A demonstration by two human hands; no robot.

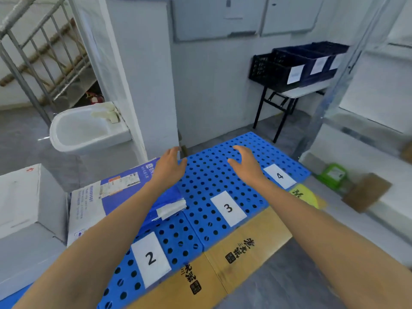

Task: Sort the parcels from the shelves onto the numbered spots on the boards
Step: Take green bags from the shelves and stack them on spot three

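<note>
Blue perforated boards (211, 175) run near-left to far-right over printed cardboard sheets (240, 248), black Chinese characters on them, too stylised to make out. White box (26, 197) at far left, small red logo, unreadable. Blue-and-white carton (104, 197) lies on the boards behind label 2 (150, 257), shipping label and print blurred; blue mailer bag (165, 208) against its right edge. Spots by label 3 (227, 208) and label 4 (279, 175) bare. Brown parcel (366, 191) and green packet (333, 175) wait on the low shelf, right. Left hand (170, 162) and right hand (245, 162) hover apart over the far board, fingers spread, holding nothing. Reads as between parcels; next move likely a reach right to the shelf, then a check of the number
</note>
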